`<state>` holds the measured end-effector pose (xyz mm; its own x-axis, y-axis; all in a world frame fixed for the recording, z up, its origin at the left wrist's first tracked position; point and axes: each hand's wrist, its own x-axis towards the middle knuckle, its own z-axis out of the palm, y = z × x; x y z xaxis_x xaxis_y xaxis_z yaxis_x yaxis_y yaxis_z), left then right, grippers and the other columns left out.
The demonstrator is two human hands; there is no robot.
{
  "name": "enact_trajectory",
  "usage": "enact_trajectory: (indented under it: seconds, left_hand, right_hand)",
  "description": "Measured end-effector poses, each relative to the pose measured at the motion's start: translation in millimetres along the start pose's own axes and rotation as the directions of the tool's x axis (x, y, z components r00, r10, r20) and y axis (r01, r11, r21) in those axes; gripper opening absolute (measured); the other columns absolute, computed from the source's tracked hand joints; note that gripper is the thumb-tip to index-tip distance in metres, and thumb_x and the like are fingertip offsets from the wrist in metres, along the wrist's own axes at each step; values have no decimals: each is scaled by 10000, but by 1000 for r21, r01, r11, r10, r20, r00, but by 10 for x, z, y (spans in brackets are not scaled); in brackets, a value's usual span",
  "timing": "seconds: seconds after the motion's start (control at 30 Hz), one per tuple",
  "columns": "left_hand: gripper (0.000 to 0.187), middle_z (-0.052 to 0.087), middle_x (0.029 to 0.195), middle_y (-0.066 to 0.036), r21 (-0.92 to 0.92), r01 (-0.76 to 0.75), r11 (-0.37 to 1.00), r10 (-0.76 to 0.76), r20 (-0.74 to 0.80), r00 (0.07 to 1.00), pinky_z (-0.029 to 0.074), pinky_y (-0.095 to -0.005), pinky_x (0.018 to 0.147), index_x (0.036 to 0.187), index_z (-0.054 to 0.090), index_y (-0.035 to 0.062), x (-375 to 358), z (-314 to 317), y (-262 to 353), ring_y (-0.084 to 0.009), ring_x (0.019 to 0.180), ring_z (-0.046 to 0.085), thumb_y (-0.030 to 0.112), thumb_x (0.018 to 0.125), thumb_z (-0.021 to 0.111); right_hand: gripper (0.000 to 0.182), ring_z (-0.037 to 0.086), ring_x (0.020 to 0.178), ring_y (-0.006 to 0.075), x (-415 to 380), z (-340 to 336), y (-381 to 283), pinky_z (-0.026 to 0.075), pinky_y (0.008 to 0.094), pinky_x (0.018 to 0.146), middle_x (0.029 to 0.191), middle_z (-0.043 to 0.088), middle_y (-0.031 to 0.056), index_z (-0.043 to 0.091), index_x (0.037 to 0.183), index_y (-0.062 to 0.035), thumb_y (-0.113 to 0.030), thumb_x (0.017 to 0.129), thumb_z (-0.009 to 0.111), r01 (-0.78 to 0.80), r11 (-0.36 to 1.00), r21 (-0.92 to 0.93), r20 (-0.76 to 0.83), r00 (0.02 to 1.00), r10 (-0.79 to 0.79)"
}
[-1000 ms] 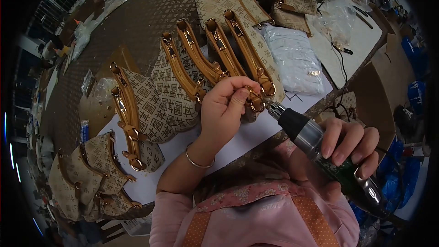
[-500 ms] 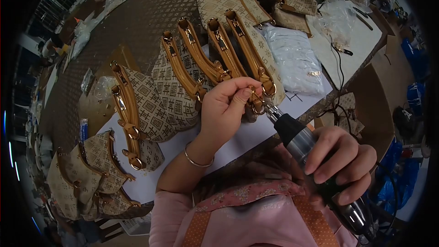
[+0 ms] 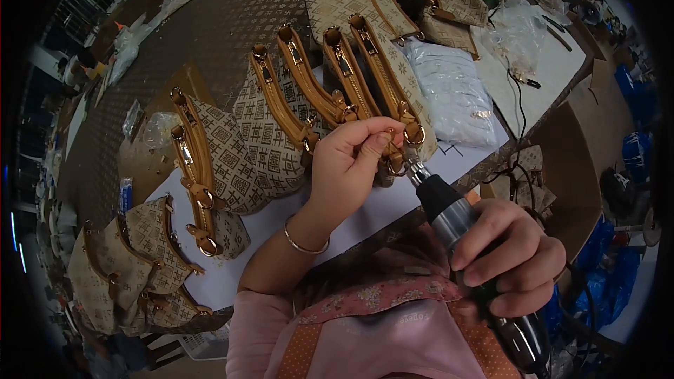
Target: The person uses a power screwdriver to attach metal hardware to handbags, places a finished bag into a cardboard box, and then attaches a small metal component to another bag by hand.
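Observation:
My left hand (image 3: 345,168) pinches a tan leather tab (image 3: 394,157) with a gold ring at the end of a patterned handbag. Wrapped round a corded electric screwdriver (image 3: 449,216), my right hand (image 3: 514,260) tilts it up and leftward. The tool's metal nose meets the tab beside the ring; the exact contact point is too small to make out. Beyond my left hand stand several zipped handbags (image 3: 277,116) with tan trim, closely side by side. Further left, more of these bags (image 3: 203,189) stand near my left forearm.
White paper (image 3: 365,221) lies under the bags. A plastic-wrapped white bundle (image 3: 449,91) sits right of the row. Flat bag pieces (image 3: 133,267) are stacked at lower left. A black cable (image 3: 519,105) crosses the right side, near an open cardboard box (image 3: 579,168).
My right hand and the back of the screwdriver have swung slightly left, while its nose stays at the tab. My left hand keeps its pinch, almost unmoved.

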<state>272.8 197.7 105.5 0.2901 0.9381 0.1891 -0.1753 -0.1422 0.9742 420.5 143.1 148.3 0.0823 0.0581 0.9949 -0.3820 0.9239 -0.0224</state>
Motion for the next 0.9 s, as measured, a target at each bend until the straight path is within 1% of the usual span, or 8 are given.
enact_trajectory:
  seconds: [0.1, 0.3, 0.4, 0.5, 0.67, 0.8, 0.87, 0.9]
  left_hand:
    - [161, 620, 852, -44, 78, 15, 997, -15, 0, 1000, 461, -219, 741, 979, 606, -30, -9, 3, 9, -94, 796, 569, 40, 903, 483]
    - [172, 622, 872, -46, -11, 7, 1000, -6, 33, 999, 464, -218, 749, 1000, 591, -37, 8, -5, 18, -98, 811, 576, 49, 911, 471]
    - [170, 621, 873, -47, -64, 34, 997, -31, 43, 999, 468, -217, 754, 1001, 587, -31, 5, 10, 25, -94, 809, 578, 53, 913, 468]
    - [170, 622, 882, -51, -38, 36, 999, -35, 42, 999, 472, -216, 757, 1006, 576, -26, 5, 16, 17, -93, 818, 581, 60, 919, 459]
    - [169, 629, 880, -60, -45, 16, 999, -14, 33, 999, 478, -219, 748, 1011, 561, -14, 5, 7, 1, -92, 832, 589, 59, 928, 433]
    - [166, 633, 881, -59, -50, 4, 999, -4, 6, 1000, 478, -222, 749, 1018, 558, -21, -9, 21, 9, -100, 828, 591, 52, 921, 445]
    - [186, 633, 913, -93, 65, -82, 994, 84, -23, 996, 476, -230, 747, 1049, 543, -38, -35, 28, 36, -145, 842, 604, 49, 892, 497]
    - [286, 600, 1019, -141, 237, -267, 934, 274, 4, 962, 464, -271, 786, 1119, 520, -35, -62, -4, 54, -215, 921, 598, 49, 847, 554]
  right_hand:
    - [216, 577, 639, 181, -6, 15, -11, 552, 311, 526, 773, 430, 48, 544, 702, -18, 108, 602, 689, -2, 1000, -10, -3, 1000, 2]
    - [226, 577, 660, 176, -49, -8, -10, 557, 307, 542, 785, 424, 39, 557, 719, -42, 111, 606, 681, -14, 1000, -5, 22, 1000, 15]
    - [271, 568, 681, 163, -77, -30, -38, 558, 287, 557, 822, 406, 27, 558, 794, -72, 96, 622, 682, 34, 999, -23, -43, 998, -35]
    - [354, 547, 680, 139, -81, -32, -139, 547, 251, 550, 867, 387, 12, 516, 898, -104, 27, 647, 728, -17, 997, -73, -236, 972, -1]
    - [373, 523, 664, 108, -77, -36, -269, 534, 231, 544, 865, 382, 2, 513, 901, -100, -65, 644, 782, -42, 996, -84, -389, 921, 6]
    - [346, 486, 646, 93, -79, -58, -349, 442, 215, 563, 815, 389, -14, 536, 847, -118, -31, 558, 705, -129, 991, -33, -418, 903, 103]
    - [351, 472, 658, 102, -100, -47, -352, 417, 218, 562, 819, 381, -8, 533, 861, -113, -29, 560, 692, -169, 985, -31, -394, 908, 143]
    - [353, 465, 665, 109, -101, -20, -347, 406, 221, 563, 819, 376, -4, 532, 868, -112, -24, 561, 683, -165, 986, -13, -402, 904, 146]
